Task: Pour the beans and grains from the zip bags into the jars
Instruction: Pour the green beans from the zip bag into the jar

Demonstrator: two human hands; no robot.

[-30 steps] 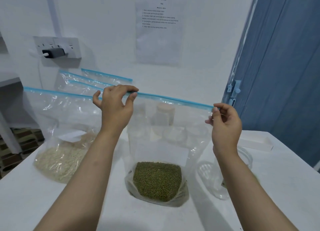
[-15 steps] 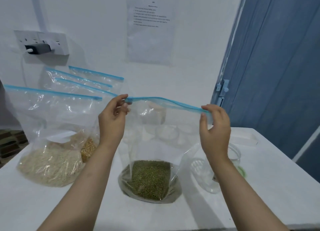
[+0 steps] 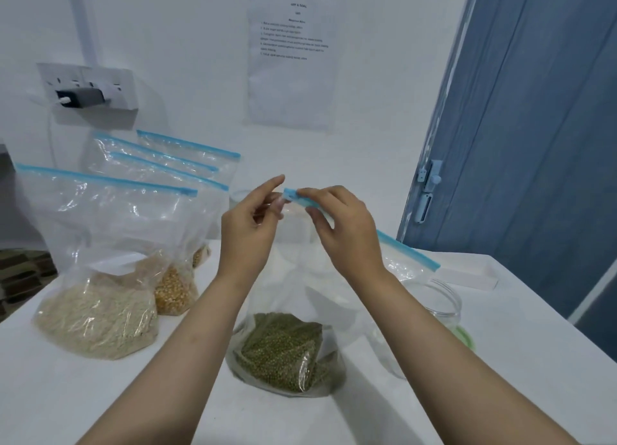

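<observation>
A clear zip bag of green mung beans (image 3: 283, 351) stands on the white table (image 3: 500, 394) in front of me. Its blue zip strip (image 3: 407, 251) slopes down to the right. My left hand (image 3: 250, 230) pinches the bag's top left corner beside the blue slider (image 3: 289, 194). My right hand (image 3: 344, 234) grips the zip strip right next to the slider, close to my left hand. An open clear jar (image 3: 440, 304) stands behind my right forearm, partly hidden by it and the bag.
A bag of pale grain (image 3: 96, 314) and a bag of yellow corn (image 3: 173, 291) stand at the left, with more zip bags (image 3: 187, 157) behind them. A flat white tray (image 3: 467, 277) lies at the far right. A blue door (image 3: 534, 127) borders the table.
My right hand has slid left along the zip strip from the bag's right end to the slider near my left hand. The strip's right end now droops.
</observation>
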